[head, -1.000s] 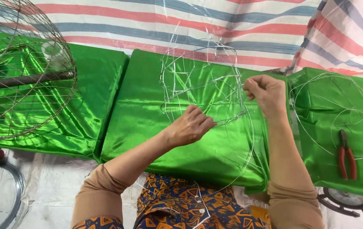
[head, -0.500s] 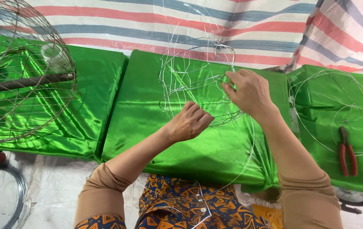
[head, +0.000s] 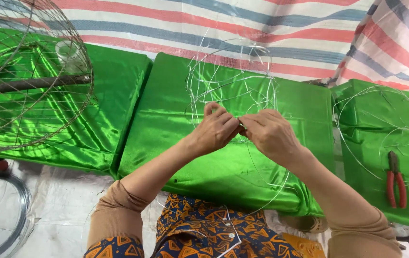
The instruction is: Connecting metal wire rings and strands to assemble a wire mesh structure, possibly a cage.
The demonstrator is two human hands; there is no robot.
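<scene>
A tangle of thin silvery wire hoops (head: 233,79) stands on the middle green satin cushion (head: 175,143). My left hand (head: 216,129) and my right hand (head: 269,134) meet fingertip to fingertip at the lower part of this wire frame. Both pinch the same spot of wire between thumb and fingers. A long loop of the wire curves down past my right wrist toward my lap.
A large rusty wire cage (head: 27,81) sits on the left green cushion. Red-handled pliers (head: 395,179) lie on the right green cushion among loose wire rings (head: 381,134). A coil of dark wire (head: 3,215) lies on the floor at lower left. A striped tarp (head: 261,28) lies behind.
My right hand has moved left and down from the frame's right side and now meets my left hand at one spot on the wire.
</scene>
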